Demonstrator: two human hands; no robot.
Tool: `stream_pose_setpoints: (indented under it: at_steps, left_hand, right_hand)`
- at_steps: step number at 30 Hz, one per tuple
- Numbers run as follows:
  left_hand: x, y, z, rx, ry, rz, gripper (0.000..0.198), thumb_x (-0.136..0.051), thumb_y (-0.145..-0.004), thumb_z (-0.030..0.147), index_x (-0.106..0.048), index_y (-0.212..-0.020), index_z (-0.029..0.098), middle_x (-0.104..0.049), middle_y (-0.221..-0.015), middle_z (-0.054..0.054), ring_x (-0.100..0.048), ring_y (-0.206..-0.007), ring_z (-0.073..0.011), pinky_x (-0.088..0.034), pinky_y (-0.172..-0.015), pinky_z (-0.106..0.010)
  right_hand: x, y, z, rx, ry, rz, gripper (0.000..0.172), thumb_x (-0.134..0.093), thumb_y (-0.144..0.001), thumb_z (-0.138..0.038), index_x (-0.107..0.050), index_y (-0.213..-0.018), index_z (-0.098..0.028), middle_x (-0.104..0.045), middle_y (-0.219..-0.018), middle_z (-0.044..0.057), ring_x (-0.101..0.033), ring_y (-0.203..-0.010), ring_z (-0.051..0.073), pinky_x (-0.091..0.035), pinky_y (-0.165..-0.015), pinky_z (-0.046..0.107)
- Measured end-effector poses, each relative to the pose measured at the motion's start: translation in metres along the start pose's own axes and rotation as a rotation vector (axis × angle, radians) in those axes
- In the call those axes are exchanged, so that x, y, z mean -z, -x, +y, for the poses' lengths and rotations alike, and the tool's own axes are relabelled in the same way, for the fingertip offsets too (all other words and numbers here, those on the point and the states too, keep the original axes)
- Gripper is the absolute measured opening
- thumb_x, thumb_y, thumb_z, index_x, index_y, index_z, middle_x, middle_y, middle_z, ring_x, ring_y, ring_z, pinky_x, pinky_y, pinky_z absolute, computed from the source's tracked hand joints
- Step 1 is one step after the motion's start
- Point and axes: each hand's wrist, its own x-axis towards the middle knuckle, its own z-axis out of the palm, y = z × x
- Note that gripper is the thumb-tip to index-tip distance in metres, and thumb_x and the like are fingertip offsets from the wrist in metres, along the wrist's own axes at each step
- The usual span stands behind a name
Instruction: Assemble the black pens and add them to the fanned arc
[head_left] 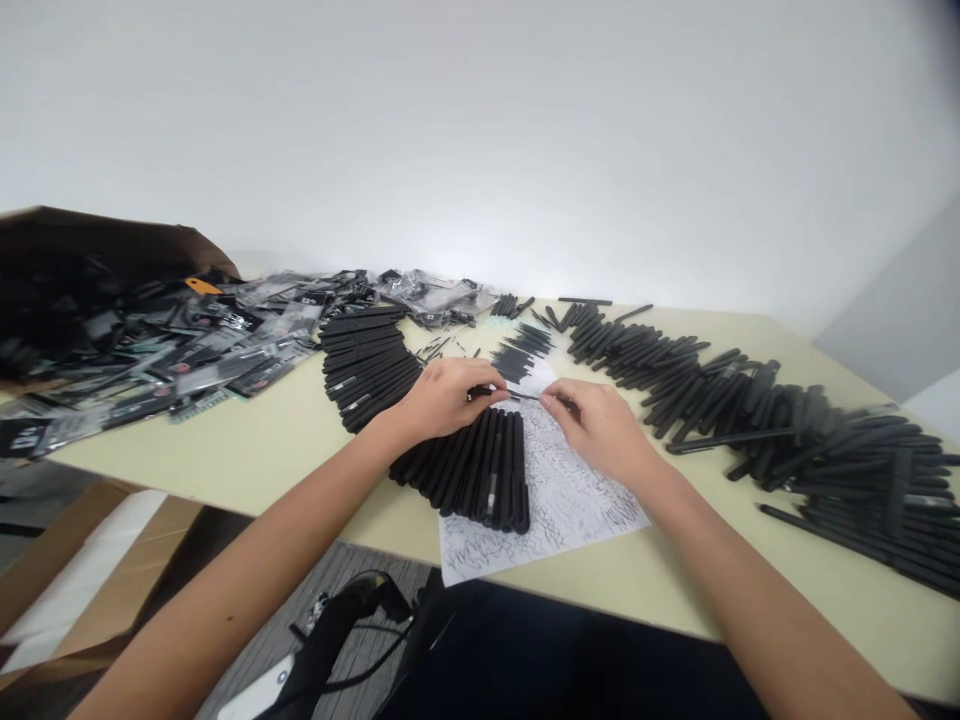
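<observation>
My left hand (456,395) is closed around a dark pen part, just above a curved row of black pens (480,465). Facing it, my right hand (592,415) pinches the other end of a thin dark piece (523,396) that spans the gap between my fingertips. Exactly which pen parts these are is too small to tell. Beneath both hands lies a white paper (540,500) covered in scribbles. Thin black refills (521,350) are laid out just beyond the hands.
Black pens (795,420) are heaped along the table's right side. Clear and black packaging (262,330) is piled at the left beside a dark-filled box (135,232). An open cardboard box (127,570) stands below the table's left edge (225,495).
</observation>
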Motion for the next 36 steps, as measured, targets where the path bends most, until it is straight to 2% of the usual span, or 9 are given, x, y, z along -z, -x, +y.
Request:
stream_pose_setpoints:
  at_steps: [4, 9, 20, 24, 29, 33, 36]
  left_hand:
    - [-0.001, 0.000, -0.009, 0.073, -0.048, 0.046, 0.023, -0.056, -0.101, 0.035, -0.072, -0.097, 0.020, -0.075, -0.096, -0.005, -0.068, -0.090, -0.0172, -0.047, -0.081, -0.027]
    - [-0.001, 0.002, -0.020, 0.156, -0.098, 0.039, 0.024, -0.056, -0.100, 0.038, -0.073, -0.099, 0.022, -0.075, -0.100, -0.004, -0.067, -0.095, -0.0189, -0.047, -0.084, -0.028]
    - [-0.002, 0.002, -0.025, 0.217, -0.095, 0.008, 0.019, -0.060, -0.097, 0.038, -0.073, -0.097, 0.024, -0.074, -0.099, -0.002, -0.066, -0.094, -0.0178, -0.045, -0.085, -0.027]
    - [-0.002, 0.002, -0.024, 0.238, -0.099, 0.014, 0.019, -0.063, -0.095, 0.039, -0.073, -0.097, 0.024, -0.074, -0.096, -0.002, -0.065, -0.090, -0.0180, -0.044, -0.080, -0.027]
    - [0.002, 0.000, -0.018, 0.390, -0.140, 0.022, 0.016, -0.065, -0.092, 0.038, -0.072, -0.095, 0.024, -0.071, -0.086, 0.000, -0.063, -0.081, -0.0177, -0.039, -0.070, -0.027]
    - [0.003, 0.000, -0.013, 0.491, -0.164, -0.043, 0.016, -0.062, -0.092, 0.038, -0.072, -0.096, 0.026, -0.070, -0.083, 0.000, -0.063, -0.084, -0.0196, -0.041, -0.075, -0.028]
    - [0.001, 0.000, -0.014, 0.512, -0.174, -0.116, 0.019, -0.059, -0.092, 0.038, -0.074, -0.099, 0.028, -0.072, -0.086, -0.001, -0.064, -0.089, -0.0216, -0.044, -0.081, -0.031]
  right_hand:
    - [0.000, -0.001, 0.006, -0.099, 0.033, 0.116, 0.021, -0.055, -0.097, -0.037, -0.071, -0.096, -0.025, -0.073, -0.080, 0.002, -0.062, -0.068, 0.019, -0.036, -0.063, 0.030]
    - [0.000, -0.001, 0.016, -0.095, 0.000, 0.164, 0.022, -0.056, -0.096, -0.036, -0.074, -0.094, -0.024, -0.074, -0.080, 0.003, -0.064, -0.069, 0.020, -0.038, -0.063, 0.030]
    - [0.001, -0.001, 0.017, -0.140, 0.033, 0.089, 0.016, -0.062, -0.091, -0.032, -0.077, -0.089, -0.026, -0.070, -0.067, 0.001, -0.062, -0.064, 0.020, -0.037, -0.061, 0.030]
    - [0.000, -0.002, 0.019, -0.145, 0.031, 0.076, 0.013, -0.064, -0.089, -0.030, -0.077, -0.087, -0.026, -0.073, -0.072, 0.001, -0.062, -0.066, 0.020, -0.039, -0.062, 0.031]
    - [0.000, -0.002, 0.019, -0.207, 0.094, 0.074, 0.014, -0.064, -0.090, -0.028, -0.077, -0.085, -0.025, -0.076, -0.083, 0.003, -0.065, -0.075, 0.021, -0.039, -0.064, 0.031]
    - [0.001, -0.001, 0.018, -0.279, 0.203, 0.010, 0.014, -0.064, -0.091, -0.029, -0.078, -0.088, -0.026, -0.077, -0.088, 0.004, -0.067, -0.080, 0.022, -0.039, -0.064, 0.030]
    - [-0.001, -0.001, 0.020, -0.273, 0.236, -0.030, 0.015, -0.063, -0.092, -0.028, -0.078, -0.091, -0.026, -0.077, -0.093, 0.005, -0.069, -0.086, 0.023, -0.042, -0.069, 0.031]
